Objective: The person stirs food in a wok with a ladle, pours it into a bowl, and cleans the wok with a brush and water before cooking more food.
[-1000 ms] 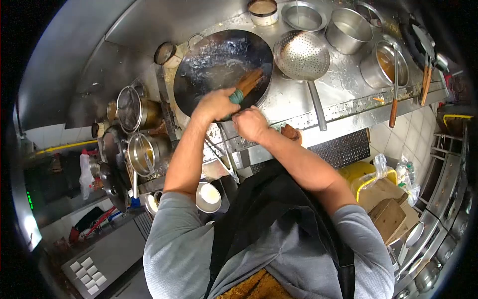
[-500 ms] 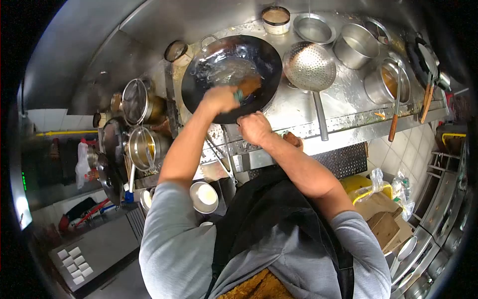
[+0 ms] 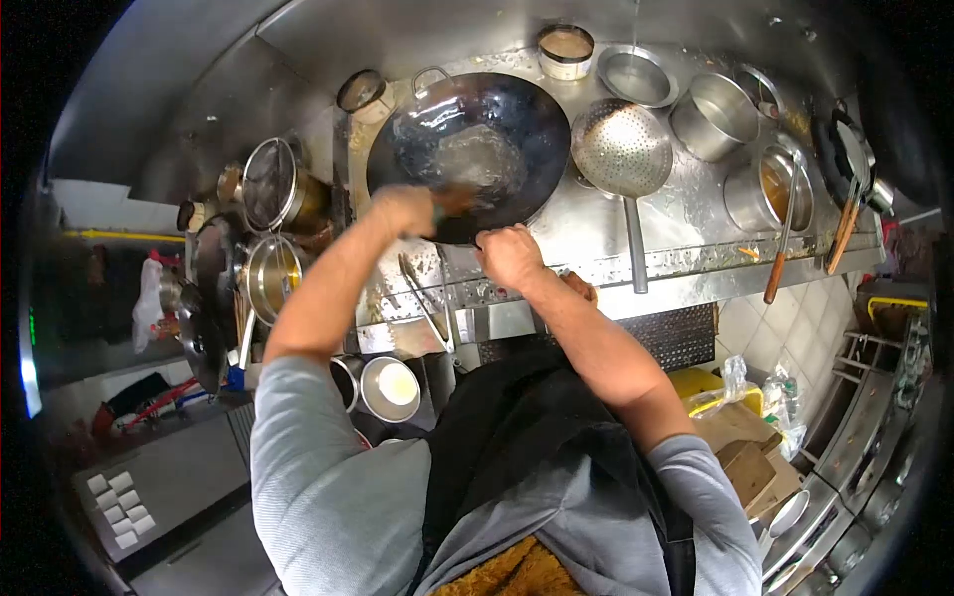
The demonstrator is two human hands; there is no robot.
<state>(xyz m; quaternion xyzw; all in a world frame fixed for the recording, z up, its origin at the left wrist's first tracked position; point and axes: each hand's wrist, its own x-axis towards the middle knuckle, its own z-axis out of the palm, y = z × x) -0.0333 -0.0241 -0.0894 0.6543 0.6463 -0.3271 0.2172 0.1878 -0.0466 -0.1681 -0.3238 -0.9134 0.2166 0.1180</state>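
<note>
A large dark wok (image 3: 527, 129) sits on the steel range, with a shallow pool of water (image 3: 482, 159) in its bottom. My left hand (image 3: 402, 212) is closed around a brown scrubbing brush (image 3: 457, 200) with a green band, over the near left part of the wok; motion blurs the brush. At the near rim, my right hand (image 3: 510, 256) grips the wok's edge; its fingertips are partly hidden. Metal tongs (image 3: 427, 303) lie on the counter's front edge below my left hand. A brown object (image 3: 579, 288) shows partly behind my right forearm.
Right of the wok lies a perforated strainer ladle (image 3: 623, 149), its handle pointing toward me. Steel pots (image 3: 714, 117) and a basin (image 3: 637, 76) stand behind and beyond it. Sieves over pots (image 3: 270, 184) are at left. Metal bowls (image 3: 391, 389) sit below the counter edge.
My left hand has swept the brush left and toward me within the wok. My right hand stays at the near rim. The view has shifted slightly.
</note>
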